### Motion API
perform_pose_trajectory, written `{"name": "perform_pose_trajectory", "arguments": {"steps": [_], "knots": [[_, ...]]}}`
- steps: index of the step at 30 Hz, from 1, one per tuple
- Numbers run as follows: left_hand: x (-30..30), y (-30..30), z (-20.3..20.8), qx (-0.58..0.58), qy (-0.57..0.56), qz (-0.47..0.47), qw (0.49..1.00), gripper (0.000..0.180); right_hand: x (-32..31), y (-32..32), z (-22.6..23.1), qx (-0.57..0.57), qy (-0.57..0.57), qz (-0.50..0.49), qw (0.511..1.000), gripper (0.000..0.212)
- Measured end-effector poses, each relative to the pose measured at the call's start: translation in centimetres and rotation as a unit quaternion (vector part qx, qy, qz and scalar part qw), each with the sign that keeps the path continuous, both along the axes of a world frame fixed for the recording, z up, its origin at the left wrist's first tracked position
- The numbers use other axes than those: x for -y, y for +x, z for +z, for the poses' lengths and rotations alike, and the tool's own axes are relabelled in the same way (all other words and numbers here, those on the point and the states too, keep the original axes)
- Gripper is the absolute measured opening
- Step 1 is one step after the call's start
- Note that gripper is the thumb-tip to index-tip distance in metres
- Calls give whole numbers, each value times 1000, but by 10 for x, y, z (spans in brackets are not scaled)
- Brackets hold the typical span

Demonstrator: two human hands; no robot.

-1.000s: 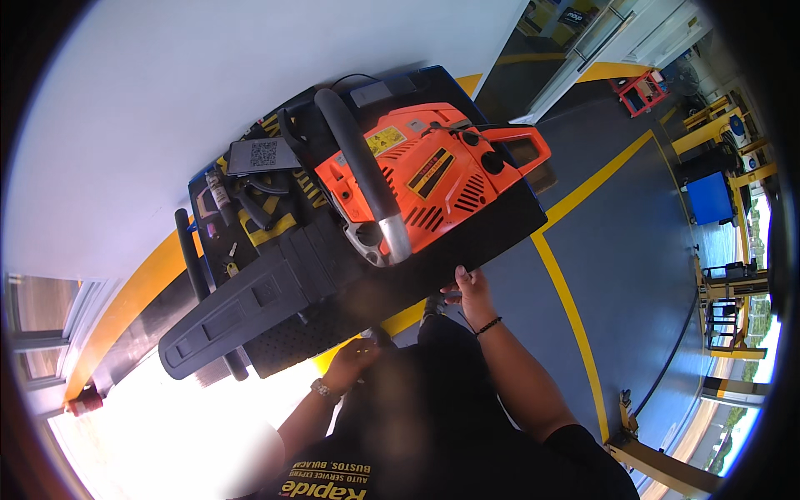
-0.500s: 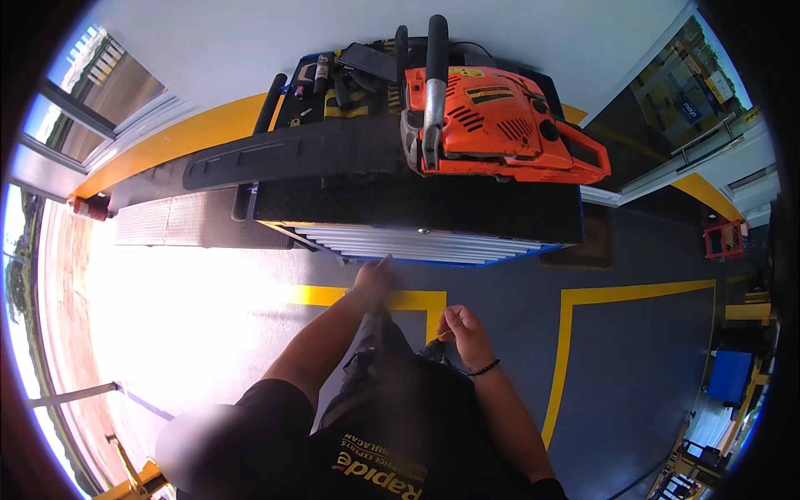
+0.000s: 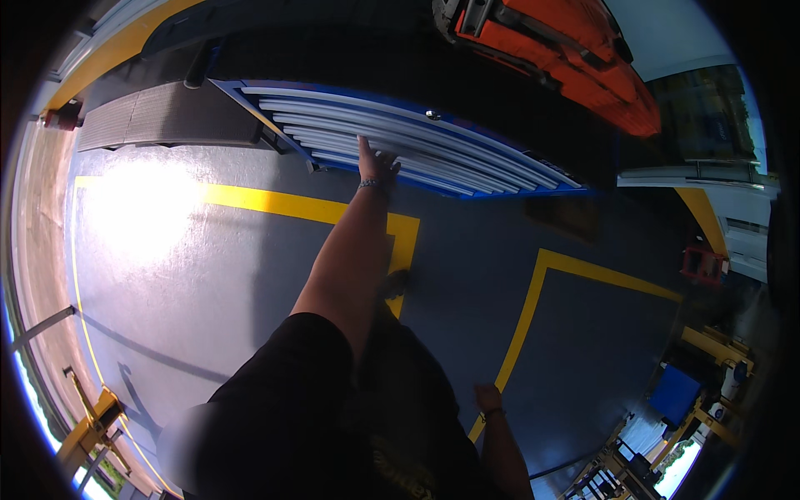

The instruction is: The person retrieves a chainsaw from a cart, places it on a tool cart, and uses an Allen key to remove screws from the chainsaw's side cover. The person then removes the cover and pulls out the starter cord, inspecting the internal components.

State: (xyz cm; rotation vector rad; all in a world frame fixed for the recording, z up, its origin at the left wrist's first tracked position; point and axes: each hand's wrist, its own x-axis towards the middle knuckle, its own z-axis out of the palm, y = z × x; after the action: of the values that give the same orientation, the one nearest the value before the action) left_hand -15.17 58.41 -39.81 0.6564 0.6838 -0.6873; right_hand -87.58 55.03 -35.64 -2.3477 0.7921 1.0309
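Note:
My left hand (image 3: 377, 166) reaches forward to the silver drawer fronts of a blue-edged tool chest (image 3: 392, 137). Its fingers are spread and nothing shows in them; I cannot tell whether they touch a drawer. On the chest's dark top lies an orange chainsaw (image 3: 567, 62), cut off by the upper edge of the view. Low at my right side hangs my right hand (image 3: 489, 398), with a dark bracelet on its wrist. Its fingers look curled in, and what they hold, if anything, is hidden.
Yellow lines (image 3: 275, 202) mark the grey floor. A ribbed dark mat or ramp (image 3: 167, 117) is left of the chest. A red frame (image 3: 702, 263) stands far right, with yellow equipment and a blue box (image 3: 675, 393) nearer. Another yellow stand (image 3: 96, 421) is at lower left.
The view has shifted closer to the chest and tilted. My left hand has stretched out to the drawers, fingers spreading. My right hand has dropped back from in front of my body to my side.

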Motion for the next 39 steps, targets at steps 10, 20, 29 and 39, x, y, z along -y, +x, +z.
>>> {"name": "perform_pose_trajectory", "arguments": {"steps": [10, 20, 29, 39], "knots": [[-153, -137, 10, 3, 193, -195, 962, 46, 2, 163, -11, 56, 36, -298, 952, 50], [-289, -224, -73, 208, 439, -562, 670, 63, 4, 288, -62, 54, 272, -728, 627, 50], [-213, -133, -53, 173, 132, -379, 899, 49, 59, 308, -33, 125, 234, -565, 782, 59], [-69, 87, -115, -92, -676, 166, 712, 80, 128, 337, 56, 251, 93, -369, 890, 52]]}}
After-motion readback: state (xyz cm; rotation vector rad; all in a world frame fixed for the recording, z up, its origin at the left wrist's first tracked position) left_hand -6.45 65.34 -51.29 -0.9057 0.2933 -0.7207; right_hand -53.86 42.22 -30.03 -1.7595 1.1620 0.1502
